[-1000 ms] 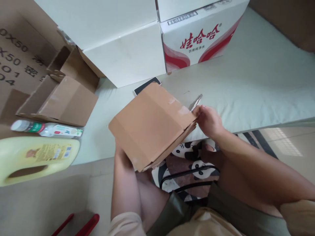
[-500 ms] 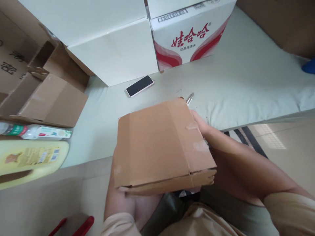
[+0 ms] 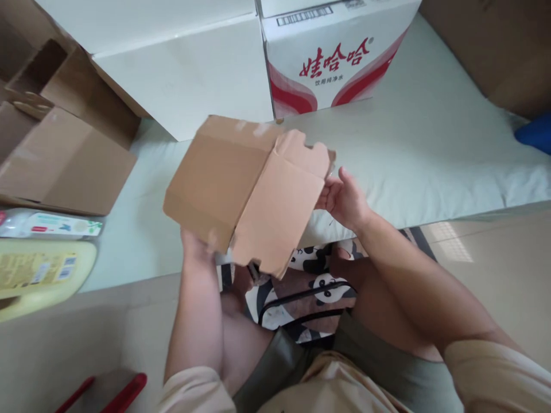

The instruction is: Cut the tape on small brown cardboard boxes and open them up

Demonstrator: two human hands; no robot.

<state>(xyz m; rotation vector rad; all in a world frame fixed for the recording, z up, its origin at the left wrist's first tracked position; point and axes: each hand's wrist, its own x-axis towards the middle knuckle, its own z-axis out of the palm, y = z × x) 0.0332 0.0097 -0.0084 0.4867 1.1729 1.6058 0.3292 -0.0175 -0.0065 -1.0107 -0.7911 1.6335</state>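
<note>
A small brown cardboard box (image 3: 228,166), tilted, is held above the green-covered surface. One long side panel with notched flaps (image 3: 279,212) faces me. My left hand (image 3: 196,244) grips the box from beneath its near left edge; its fingers are mostly hidden under the cardboard. At the right end of the box is my right hand (image 3: 344,198), palm turned inward, thumb raised apart and fingers loosely bent. Its fingertips are close to the box edge, and whether they touch it I cannot tell.
White cartons (image 3: 185,80) and a red-and-white water carton (image 3: 336,63) stand at the back. Open brown boxes (image 3: 69,155), a plastic bottle (image 3: 55,223) and a yellow jug (image 3: 47,272) are at left. Below lies a panda-print bag (image 3: 279,310). Something blue (image 3: 536,135) sits at far right.
The box has been turned and moved up and left, so another side shows. My right hand has come away from its side. The phone and the pen-like item are now hidden.
</note>
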